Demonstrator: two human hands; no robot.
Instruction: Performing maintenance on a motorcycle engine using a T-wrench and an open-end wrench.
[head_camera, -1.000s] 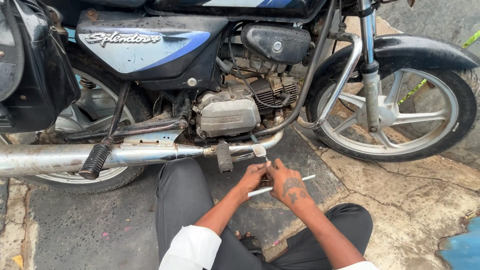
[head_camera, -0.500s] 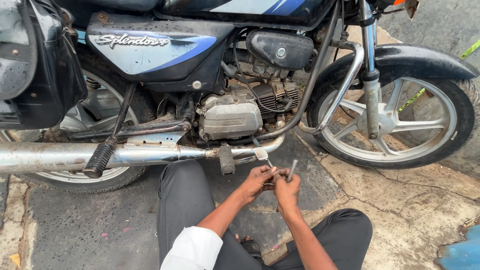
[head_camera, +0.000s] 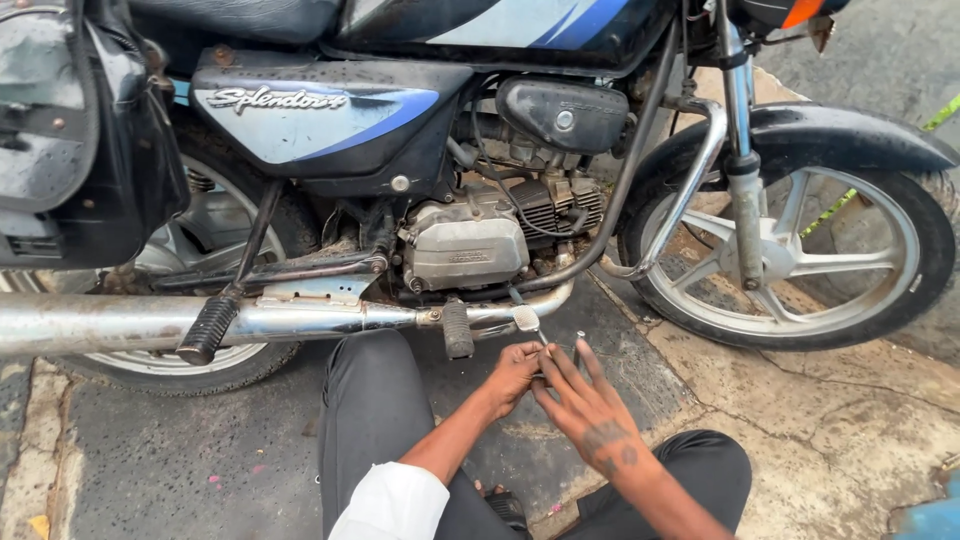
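A motorcycle (head_camera: 480, 170) fills the upper two thirds of the frame, side-on, front wheel (head_camera: 790, 250) at right and rear wheel partly hidden at left behind a dark saddlebag (head_camera: 70, 150). A long chrome exhaust (head_camera: 150, 322) runs across the left half at mid height, with a black footpeg (head_camera: 207, 330) hanging over it and a second peg (head_camera: 457, 330) near centre. The grey engine case (head_camera: 465, 250) sits just above that second peg. The ground is dark paving under the bike and cracked pale stone at lower right.

The person crouches at bottom centre in dark trousers (head_camera: 375, 420) and a white rolled sleeve (head_camera: 390, 505).

The left hand (head_camera: 515, 375) is curled shut, fingertips pinching a thin metal tool (head_camera: 540, 340) near its lower end. The right hand (head_camera: 590, 410) is spread, fingers straight and fanned toward the upper left, touching or just beside the left hand's fingertips; whether it grips anything I cannot tell.

The tool's long axis runs from the hands up and slightly left, its pale head (head_camera: 526, 318) just below the exhaust bend, under the engine case. The left hand is the nearer to it.
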